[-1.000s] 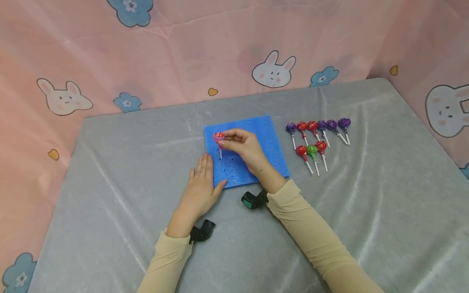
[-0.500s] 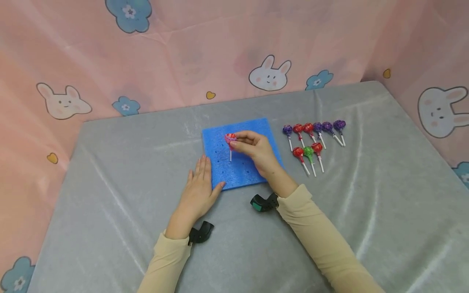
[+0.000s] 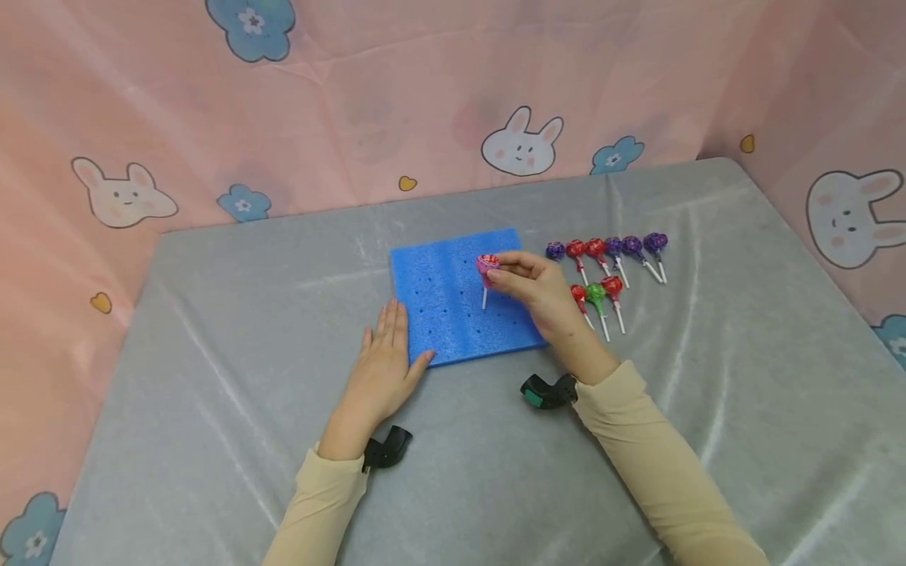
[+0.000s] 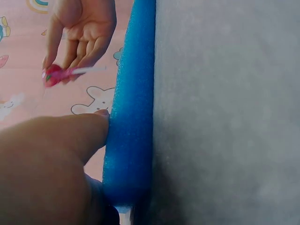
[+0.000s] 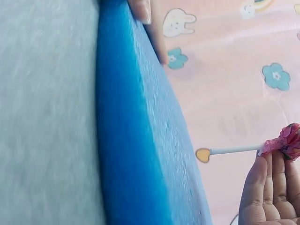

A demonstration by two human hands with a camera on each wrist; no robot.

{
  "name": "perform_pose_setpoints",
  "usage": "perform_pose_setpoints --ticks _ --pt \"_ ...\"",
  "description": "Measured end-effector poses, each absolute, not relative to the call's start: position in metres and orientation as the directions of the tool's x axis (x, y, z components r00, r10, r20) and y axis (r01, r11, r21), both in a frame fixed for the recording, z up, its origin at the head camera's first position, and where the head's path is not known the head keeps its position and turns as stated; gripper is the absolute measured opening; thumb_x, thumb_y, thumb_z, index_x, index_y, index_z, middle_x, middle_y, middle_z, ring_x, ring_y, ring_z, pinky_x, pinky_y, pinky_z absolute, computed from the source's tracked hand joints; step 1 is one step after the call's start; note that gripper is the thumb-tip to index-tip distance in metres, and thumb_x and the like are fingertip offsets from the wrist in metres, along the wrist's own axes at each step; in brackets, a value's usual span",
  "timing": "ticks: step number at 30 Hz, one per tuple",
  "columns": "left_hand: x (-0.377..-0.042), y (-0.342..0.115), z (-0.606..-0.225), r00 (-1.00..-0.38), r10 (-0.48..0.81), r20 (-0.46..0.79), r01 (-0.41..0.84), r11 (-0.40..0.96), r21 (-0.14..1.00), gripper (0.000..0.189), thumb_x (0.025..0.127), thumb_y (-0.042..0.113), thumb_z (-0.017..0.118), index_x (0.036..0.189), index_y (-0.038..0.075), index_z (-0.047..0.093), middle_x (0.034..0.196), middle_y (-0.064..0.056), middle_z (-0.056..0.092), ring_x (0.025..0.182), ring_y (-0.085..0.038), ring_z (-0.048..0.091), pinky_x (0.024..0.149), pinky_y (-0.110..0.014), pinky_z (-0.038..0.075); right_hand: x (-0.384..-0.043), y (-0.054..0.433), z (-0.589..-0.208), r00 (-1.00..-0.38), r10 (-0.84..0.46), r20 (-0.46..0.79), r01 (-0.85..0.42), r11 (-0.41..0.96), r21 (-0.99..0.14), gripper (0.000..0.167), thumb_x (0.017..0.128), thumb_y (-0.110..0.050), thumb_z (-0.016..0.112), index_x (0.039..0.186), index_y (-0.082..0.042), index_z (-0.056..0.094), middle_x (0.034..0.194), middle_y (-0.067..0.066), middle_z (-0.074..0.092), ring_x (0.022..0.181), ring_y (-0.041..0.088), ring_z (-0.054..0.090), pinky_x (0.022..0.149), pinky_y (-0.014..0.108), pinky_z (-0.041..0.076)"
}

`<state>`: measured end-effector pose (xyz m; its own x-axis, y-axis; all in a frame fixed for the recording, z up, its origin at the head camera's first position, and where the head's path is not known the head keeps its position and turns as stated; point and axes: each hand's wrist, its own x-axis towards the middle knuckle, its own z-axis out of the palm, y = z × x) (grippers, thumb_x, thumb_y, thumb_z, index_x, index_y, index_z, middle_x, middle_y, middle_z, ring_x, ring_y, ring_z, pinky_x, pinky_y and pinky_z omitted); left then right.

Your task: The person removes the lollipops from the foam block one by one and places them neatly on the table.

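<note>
My right hand point(image 3: 541, 291) pinches a pink lollipop point(image 3: 487, 267) by its wrapped head, stick pointing down, over the right half of a blue foam board point(image 3: 453, 346) dotted with small holes. In the right wrist view the lollipop's white stick point(image 5: 236, 150) shows clear of the foam. My left hand point(image 3: 382, 354) lies with straight fingers along the board's left edge, thumb at its front corner. The left wrist view shows that thumb point(image 4: 70, 136) against the foam and the lollipop point(image 4: 52, 75) in my right fingers beyond.
To the right of the board lie several wrapped lollipops in two rows, among them a purple one point(image 3: 656, 240), a red one point(image 3: 612, 286) and a green one point(image 3: 595, 292). My right hand and wrist partly overlap the nearest ones. A grey cloth point(image 3: 248, 354) covers the table, with a pink curtain point(image 3: 368, 102) behind.
My right hand has carried the pink lollipop rightward across the board, from its left side to its right half, uncovering more holes. The left hand stays in place on the board's edge.
</note>
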<state>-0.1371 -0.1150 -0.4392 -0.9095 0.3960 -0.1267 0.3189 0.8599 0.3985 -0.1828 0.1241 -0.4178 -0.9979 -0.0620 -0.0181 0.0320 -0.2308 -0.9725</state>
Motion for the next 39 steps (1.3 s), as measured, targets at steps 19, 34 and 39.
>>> perform_pose_setpoints --ticks 19,34,39 --pt "-0.136 -0.114 -0.44 -0.912 0.402 -0.085 0.336 0.849 0.408 0.077 0.099 0.04 0.043 0.147 -0.008 0.008 0.155 -0.022 0.002 0.142 -0.034 0.004 0.112 -0.053 0.009 -0.161 0.193 -0.428 -0.999 0.011 0.051 -0.05 -0.499 -0.865 0.027 0.089 0.015 0.051 0.088 -0.004 0.07 0.087 0.008 0.071 0.077 0.018 0.069 0.075 0.029 0.054" --pt "-0.136 -0.114 -0.441 -0.908 0.404 -0.11 0.331 0.854 0.401 0.077 0.1 0.042 0.04 0.147 -0.007 0.005 0.155 -0.02 -0.001 0.143 -0.032 0.002 0.112 -0.052 0.008 -0.152 0.265 -0.422 -0.967 0.223 -0.126 0.012 -0.45 -0.893 0.011 0.086 0.002 0.065 0.084 -0.004 0.073 0.083 0.003 0.071 0.071 0.012 0.066 0.069 0.022 0.054" --pt "-0.136 -0.114 -0.44 -0.907 0.405 -0.112 0.331 0.854 0.402 0.076 0.1 0.041 0.04 0.147 -0.007 0.005 0.155 -0.02 -0.001 0.143 -0.032 0.002 0.112 -0.051 0.008 -0.153 0.274 -0.425 -0.958 0.236 -0.163 0.042 -0.446 -0.894 0.009 0.084 0.001 0.067 0.081 -0.004 0.073 0.079 0.004 0.071 0.068 0.012 0.066 0.067 0.022 0.054"
